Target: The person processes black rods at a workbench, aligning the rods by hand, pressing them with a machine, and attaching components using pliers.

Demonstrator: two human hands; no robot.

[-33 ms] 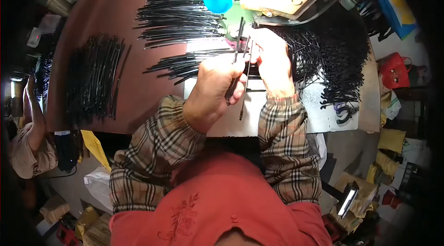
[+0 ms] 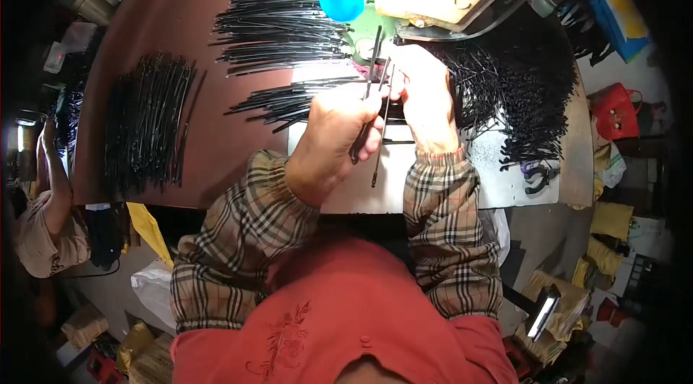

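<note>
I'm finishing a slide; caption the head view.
Left hand grips slim black rods beside the right hand; similar bunches lie either side.

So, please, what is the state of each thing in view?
Left hand: grip closed around black rods.
Right hand: fingers bent near the rods; glare obscures its grip.
Left rod pile: lying, roughly parallel.
Right rod pile: lying, many crossing.
Bright panel, lower right: glowing.

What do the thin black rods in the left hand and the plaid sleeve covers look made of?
Black rods: perhaps coated metal or stiff plastic, smooth with slight sheen; straight shape leaves either open. Plaid sleeve covers: apparently woven fabric, matte, with soft folds and gathered cuffs.
</note>
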